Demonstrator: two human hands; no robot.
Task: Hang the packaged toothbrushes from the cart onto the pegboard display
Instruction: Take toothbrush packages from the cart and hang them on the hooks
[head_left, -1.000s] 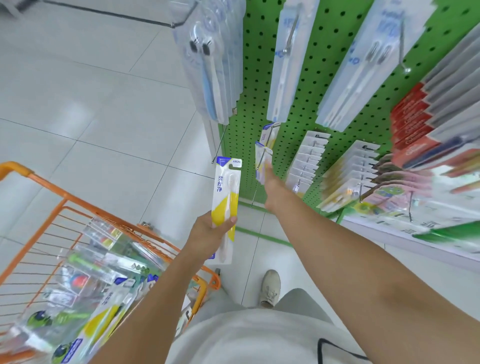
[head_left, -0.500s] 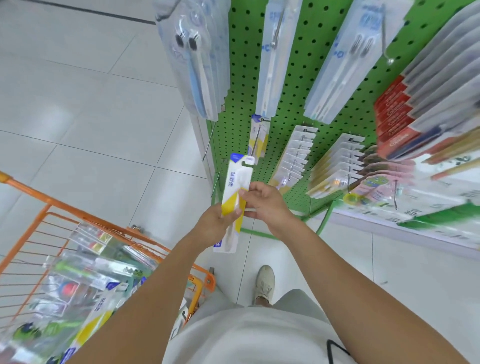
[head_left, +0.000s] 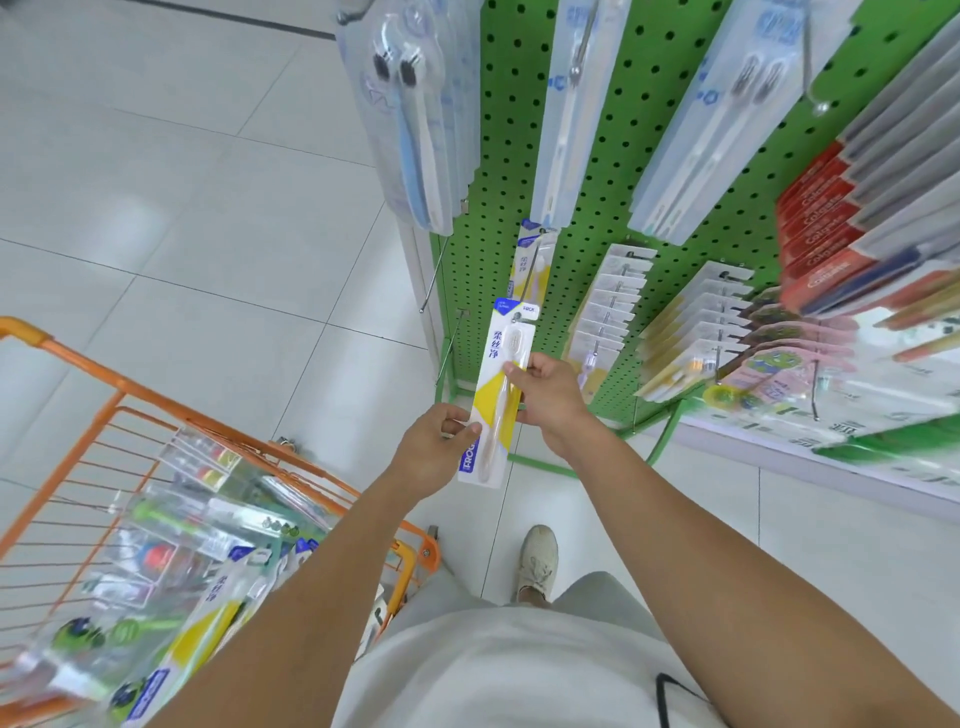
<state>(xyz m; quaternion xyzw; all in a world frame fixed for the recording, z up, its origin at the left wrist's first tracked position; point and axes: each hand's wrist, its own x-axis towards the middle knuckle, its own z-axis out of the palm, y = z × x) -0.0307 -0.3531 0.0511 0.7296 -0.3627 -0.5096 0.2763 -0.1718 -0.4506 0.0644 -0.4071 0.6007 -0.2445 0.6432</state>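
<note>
Both hands pinch yellow toothbrush pack (head_left: 501, 389): left hand (head_left: 434, 452) near end, right hand (head_left: 548, 392) middle, before green pegboard (head_left: 654, 119); orange cart (head_left: 98, 379) left

Bright, even light fills the scene, with soft sheen on the floor tiles (head_left: 197, 218) left of the hands. Shadows are faint. Wide-angle distortion bends the pegboard (head_left: 644, 156) above the hands; packages (head_left: 156, 597) lower left are blurred.

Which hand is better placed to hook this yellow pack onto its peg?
Probably the right hand: it pinches the yellow pack higher up, nearer the hang hole and the pegboard. The left hand only holds the lower edge.
</note>
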